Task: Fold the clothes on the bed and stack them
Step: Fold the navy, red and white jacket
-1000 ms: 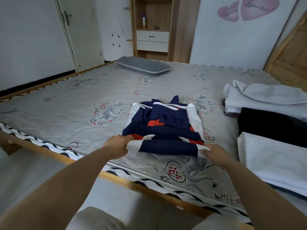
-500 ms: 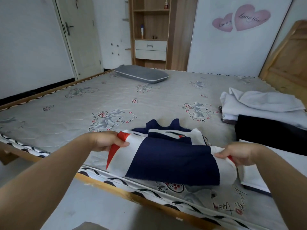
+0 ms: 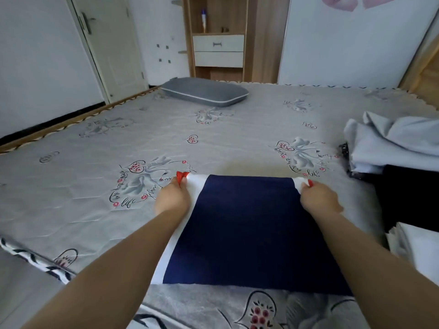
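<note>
A white door (image 3: 111,43) with a metal handle (image 3: 86,21) stands in the far left wall, above a dark skirting strip (image 3: 47,122) that runs along the floor. Beside it the white back wall (image 3: 161,32) carries a few small fittings. In the middle of the far side stands a wooden shelf unit (image 3: 218,34) with two white drawers (image 3: 218,51) and a slim bottle (image 3: 203,17) on the shelf above them. To its right a pale wall panel (image 3: 351,43) bears pink heart stickers (image 3: 351,2) at the top. A wooden board (image 3: 425,74) leans at the far right edge. Soft, even daylight fills the room.
</note>
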